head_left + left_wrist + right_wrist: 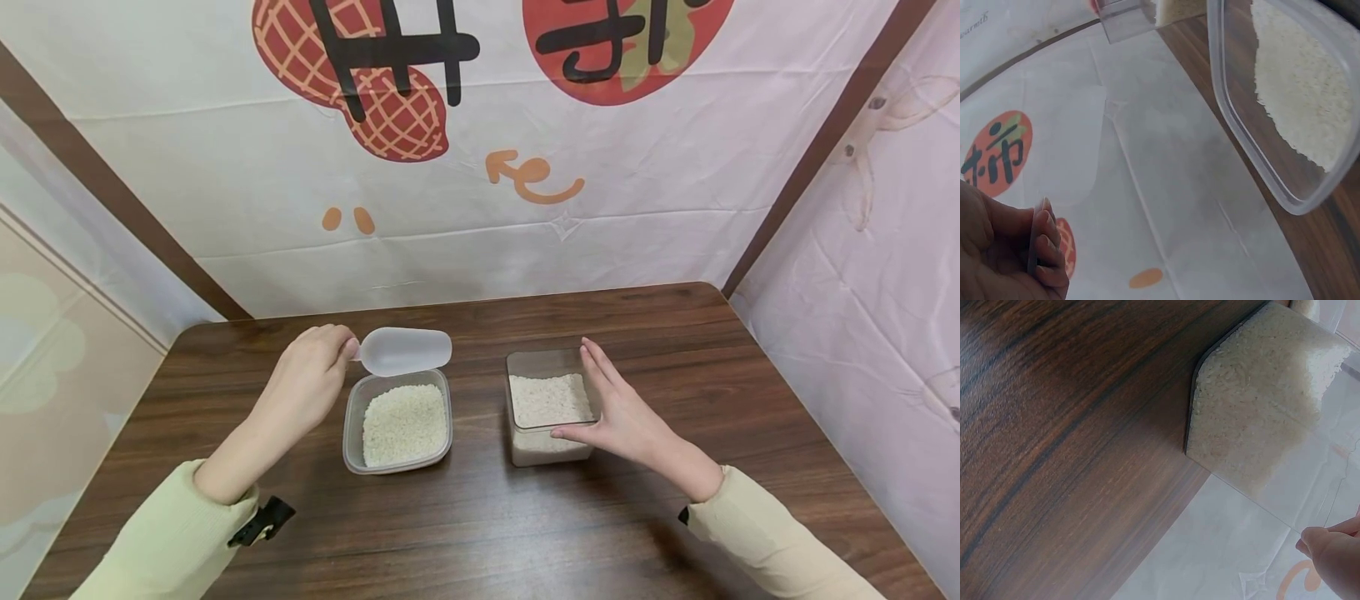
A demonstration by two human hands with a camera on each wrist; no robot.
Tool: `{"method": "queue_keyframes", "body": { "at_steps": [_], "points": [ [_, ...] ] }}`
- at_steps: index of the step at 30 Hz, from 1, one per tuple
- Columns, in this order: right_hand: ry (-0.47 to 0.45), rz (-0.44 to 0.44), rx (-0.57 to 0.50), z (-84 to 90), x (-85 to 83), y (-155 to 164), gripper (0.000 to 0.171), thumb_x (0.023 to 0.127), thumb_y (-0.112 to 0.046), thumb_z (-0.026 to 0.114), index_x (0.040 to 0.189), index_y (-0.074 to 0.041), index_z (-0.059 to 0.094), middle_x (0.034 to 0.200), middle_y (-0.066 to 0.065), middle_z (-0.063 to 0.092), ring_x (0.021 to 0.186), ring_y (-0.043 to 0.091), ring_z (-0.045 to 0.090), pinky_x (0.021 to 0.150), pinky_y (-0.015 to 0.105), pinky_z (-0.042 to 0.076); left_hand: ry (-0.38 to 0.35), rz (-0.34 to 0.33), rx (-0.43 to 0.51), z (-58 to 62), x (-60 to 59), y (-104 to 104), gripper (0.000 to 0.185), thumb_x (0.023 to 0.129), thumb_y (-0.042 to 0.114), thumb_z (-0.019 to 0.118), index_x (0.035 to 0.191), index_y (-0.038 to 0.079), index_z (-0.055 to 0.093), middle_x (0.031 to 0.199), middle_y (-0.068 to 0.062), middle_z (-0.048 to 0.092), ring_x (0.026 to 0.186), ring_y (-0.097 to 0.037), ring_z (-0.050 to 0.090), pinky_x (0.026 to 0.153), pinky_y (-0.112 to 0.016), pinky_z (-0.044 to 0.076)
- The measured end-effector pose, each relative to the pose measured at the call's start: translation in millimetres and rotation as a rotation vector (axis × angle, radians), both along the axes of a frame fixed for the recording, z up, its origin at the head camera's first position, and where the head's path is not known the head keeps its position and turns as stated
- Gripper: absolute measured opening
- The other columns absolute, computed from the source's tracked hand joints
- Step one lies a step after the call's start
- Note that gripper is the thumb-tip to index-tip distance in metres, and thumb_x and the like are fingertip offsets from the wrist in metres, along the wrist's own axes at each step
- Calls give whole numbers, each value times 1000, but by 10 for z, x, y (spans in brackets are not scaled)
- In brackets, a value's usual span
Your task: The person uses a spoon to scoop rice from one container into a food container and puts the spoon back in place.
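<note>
Leftmost, left hand (311, 379) pinching scoop (405, 351) by its handle, raised above rice-filled shallow tub (397, 421). Further right, square container (546, 408) of rice, right hand (618, 412) loosely cupping its side on table (480, 517).

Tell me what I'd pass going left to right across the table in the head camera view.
Left hand pinching a plastic scoop → shallow tub of rice under the scoop → square tub of rice → right hand against that tub's right side.
</note>
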State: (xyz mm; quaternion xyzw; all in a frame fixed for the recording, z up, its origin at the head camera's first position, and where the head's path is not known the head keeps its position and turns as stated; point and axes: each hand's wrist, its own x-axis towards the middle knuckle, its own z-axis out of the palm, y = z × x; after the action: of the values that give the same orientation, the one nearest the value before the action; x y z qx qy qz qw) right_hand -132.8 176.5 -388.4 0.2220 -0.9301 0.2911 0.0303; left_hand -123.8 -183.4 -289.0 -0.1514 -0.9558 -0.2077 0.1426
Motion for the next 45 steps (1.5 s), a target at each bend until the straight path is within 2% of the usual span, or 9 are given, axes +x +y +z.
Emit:
{"method": "queue_keyframes", "body": {
  "at_steps": [6, 22, 37, 45],
  "points": [
    [9, 1, -5, -9, -2, 2, 112, 67, -60, 69, 144, -3, 10, 152, 8, 7, 132, 32, 24, 100, 48, 30, 13, -33, -2, 54, -35, 102, 16, 89, 2, 46, 78, 1, 56, 75, -10, 56, 78, -28, 50, 72, -41, 39],
    [11, 2, -13, -10, 0, -3, 114, 66, -59, 69, 145, -3, 9, 151, 9, 8, 132, 33, 25, 100, 48, 30, -19, -77, 15, 148, -111, 369, 18, 91, 4, 45, 79, 1, 57, 77, -9, 58, 82, -27, 52, 75, -40, 40],
    [20, 7, -13, -19, -12, -3, 112, 67, -59, 69, 144, -1, 11, 151, 8, 7, 132, 32, 24, 100, 47, 30, 3, -125, -15, 175, -185, 595, 19, 91, 4, 44, 77, 1, 58, 75, -8, 57, 80, -26, 51, 74, -37, 39],
    [21, 8, -12, -17, -11, -1, 113, 67, -60, 68, 144, -2, 10, 151, 7, 7, 133, 31, 24, 101, 47, 30, 60, -160, -63, 155, -209, 723, 20, 89, 0, 45, 71, 3, 54, 68, -5, 52, 72, -24, 48, 68, -34, 38]
  ]
}}
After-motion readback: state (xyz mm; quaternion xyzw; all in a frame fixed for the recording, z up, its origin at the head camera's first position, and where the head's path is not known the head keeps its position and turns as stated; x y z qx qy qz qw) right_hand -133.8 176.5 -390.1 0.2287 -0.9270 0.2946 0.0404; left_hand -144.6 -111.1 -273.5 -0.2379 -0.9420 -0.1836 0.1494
